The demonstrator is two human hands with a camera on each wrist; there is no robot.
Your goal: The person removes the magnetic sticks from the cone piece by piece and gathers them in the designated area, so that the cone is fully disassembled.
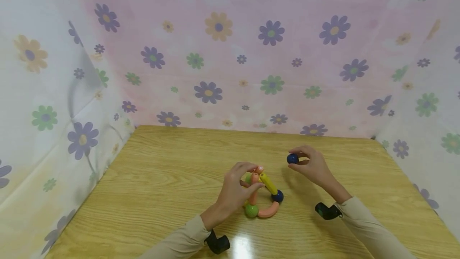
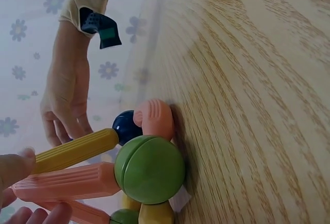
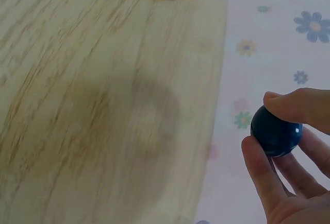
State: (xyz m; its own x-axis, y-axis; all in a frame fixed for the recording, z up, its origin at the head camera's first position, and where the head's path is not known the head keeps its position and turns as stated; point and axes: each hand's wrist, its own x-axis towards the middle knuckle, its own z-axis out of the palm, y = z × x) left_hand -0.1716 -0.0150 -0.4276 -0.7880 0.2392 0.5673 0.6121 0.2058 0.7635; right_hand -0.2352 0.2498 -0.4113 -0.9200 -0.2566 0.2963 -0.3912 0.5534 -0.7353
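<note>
no writing can be read on the flowered cloth walls [image 1: 251, 51] or the wooden table [image 1: 161, 179]; near the table's middle stands a toy frame of rods and balls [image 1: 262, 197], whose upper rods the left hand [image 1: 235, 191] pinches with curled fingers. the left wrist view alone shows the ridged yellow rod [image 2: 75, 151] and pink rod [image 2: 67, 183] meeting 1 green ball [image 2: 149, 169]; the right hand [image 1: 312, 165] grasps 1 dark blue ball [image 3: 276, 130] between thumb and fingertips, above the table, right of the frame.

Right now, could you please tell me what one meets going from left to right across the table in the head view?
Left hand → green ball → yellow rod → dark blue ball pinched by the right hand.
</note>
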